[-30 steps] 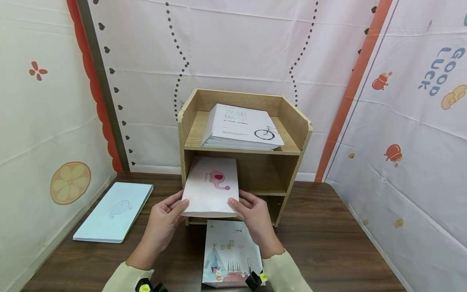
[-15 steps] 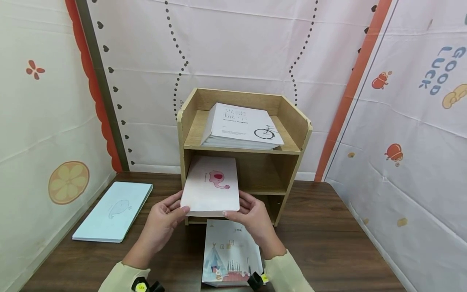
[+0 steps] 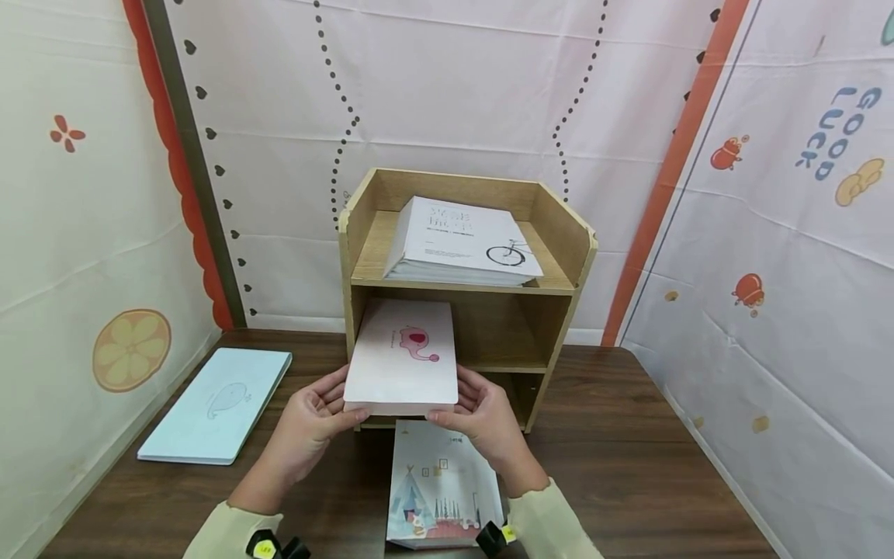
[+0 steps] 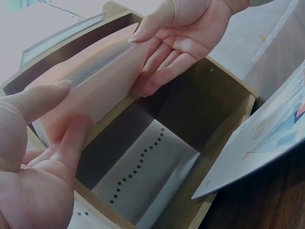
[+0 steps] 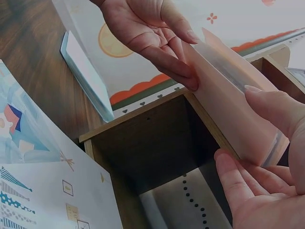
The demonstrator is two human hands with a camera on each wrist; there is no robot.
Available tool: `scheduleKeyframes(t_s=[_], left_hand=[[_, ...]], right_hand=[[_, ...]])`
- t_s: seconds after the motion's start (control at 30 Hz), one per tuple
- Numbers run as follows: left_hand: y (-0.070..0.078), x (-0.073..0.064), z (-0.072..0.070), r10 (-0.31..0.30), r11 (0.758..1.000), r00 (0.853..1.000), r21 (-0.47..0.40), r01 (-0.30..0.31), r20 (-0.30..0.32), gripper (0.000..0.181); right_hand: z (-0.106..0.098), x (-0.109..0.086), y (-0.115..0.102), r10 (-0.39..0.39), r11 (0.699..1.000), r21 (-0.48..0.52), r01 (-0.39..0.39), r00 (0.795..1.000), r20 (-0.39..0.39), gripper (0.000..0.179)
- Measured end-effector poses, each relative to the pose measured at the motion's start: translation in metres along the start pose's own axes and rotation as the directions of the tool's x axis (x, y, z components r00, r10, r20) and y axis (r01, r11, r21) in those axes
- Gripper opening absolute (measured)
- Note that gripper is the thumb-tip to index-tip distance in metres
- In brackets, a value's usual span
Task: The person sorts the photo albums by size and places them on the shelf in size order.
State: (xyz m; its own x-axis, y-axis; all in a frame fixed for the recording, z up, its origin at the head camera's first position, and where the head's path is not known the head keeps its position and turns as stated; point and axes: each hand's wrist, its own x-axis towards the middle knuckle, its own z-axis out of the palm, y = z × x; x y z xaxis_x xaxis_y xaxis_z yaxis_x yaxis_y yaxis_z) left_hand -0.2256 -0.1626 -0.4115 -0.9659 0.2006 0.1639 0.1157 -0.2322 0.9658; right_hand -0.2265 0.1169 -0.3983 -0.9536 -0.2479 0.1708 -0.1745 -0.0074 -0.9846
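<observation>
A pale pink notebook with an elephant print lies partly inside the middle compartment of a wooden shelf unit; its front end sticks out. My left hand holds the near left corner, thumb on the front edge and fingers along the side and below. At the near right corner my right hand grips it in the same way. Both wrist views show the notebook's thick front edge, with the left thumb and the right thumb against it. The notebook's far end is inside the compartment.
White books with a bicycle print lie on the top shelf. A light blue notebook is on the table at left. Below my hands, a tent-print book lies before the shelf. Printed cloth encloses the back and sides.
Both thumbs have slid from the notebook's top cover down onto its front edge. The notebook stays almost where it was, and the other books have not moved.
</observation>
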Motion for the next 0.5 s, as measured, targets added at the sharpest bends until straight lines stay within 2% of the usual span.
scheduleKeyframes(t_s=[0.23, 0.5], left_hand=[[0.0001, 0.0004, 0.0, 0.013, 1.0, 1.0, 0.015, -0.013, 0.005, 0.087], [-0.0008, 0.0015, 0.0001, 0.02, 1.0, 1.0, 0.023, -0.02, -0.009, 0.084]], right_hand=[[0.0003, -0.0001, -0.0002, -0.014, 1.0, -0.015, 0.014, 1.0, -0.002, 0.087], [0.0003, 0.0014, 0.0005, 0.009, 1.0, -0.022, -0.009, 1.0, -0.013, 0.088]])
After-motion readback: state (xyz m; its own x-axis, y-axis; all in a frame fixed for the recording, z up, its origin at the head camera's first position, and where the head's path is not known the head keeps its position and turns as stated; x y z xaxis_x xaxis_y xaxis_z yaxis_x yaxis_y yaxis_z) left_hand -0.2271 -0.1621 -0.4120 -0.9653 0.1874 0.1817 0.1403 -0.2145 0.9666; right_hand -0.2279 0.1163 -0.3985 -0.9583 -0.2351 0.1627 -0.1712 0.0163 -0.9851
